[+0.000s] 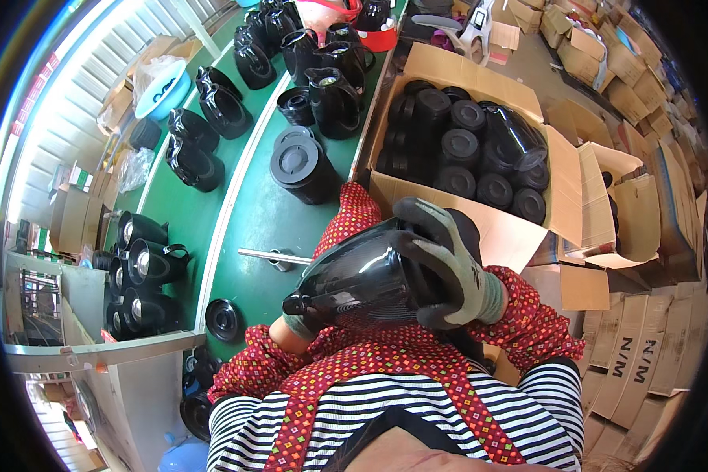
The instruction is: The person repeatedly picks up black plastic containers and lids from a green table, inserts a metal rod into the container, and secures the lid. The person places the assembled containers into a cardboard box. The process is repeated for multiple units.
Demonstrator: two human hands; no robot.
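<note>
I hold a glossy black plastic kettle body (362, 279) close to my chest, tilted on its side with the spout pointing lower left. My right hand (448, 267), in a grey knit glove, is clamped over its upper right side. My left hand (307, 322) is mostly hidden under the body, near the spout, and supports it from below. Both forearms wear red patterned sleeves.
An open cardboard box (480, 86) full of black kettle bodies stands ahead on the right. Several black kettle bodies (334, 98) and round bases (299, 165) lie on the green conveyor table (252, 220). A metal rod (271, 256) lies close by. More cartons are stacked at right.
</note>
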